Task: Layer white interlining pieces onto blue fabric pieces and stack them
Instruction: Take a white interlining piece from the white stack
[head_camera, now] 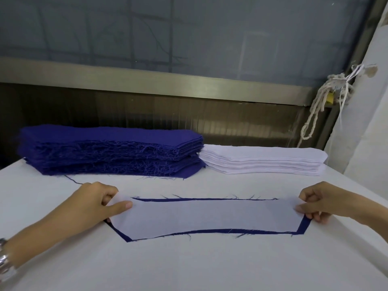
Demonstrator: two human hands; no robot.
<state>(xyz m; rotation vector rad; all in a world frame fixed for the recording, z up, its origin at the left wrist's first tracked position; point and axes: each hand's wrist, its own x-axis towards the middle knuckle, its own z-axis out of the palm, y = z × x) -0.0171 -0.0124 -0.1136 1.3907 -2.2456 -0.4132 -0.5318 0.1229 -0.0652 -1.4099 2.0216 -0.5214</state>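
The left hand (100,201) and right hand (323,204) each pinch one end of the interlining (210,217). Between the grips it lies flat on the blue piece (304,224), which shows as a narrow border around it.

Handling: both layers appear thin, limp and light, and the frayed blue edges may snag. Hold at the ends under light tension.

Beyond the grips, a blue stack (109,150) and a white stack (262,160) sit side by side. The table (189,265) is white and smooth. A metal rail (189,80) and a glass pane stand behind.
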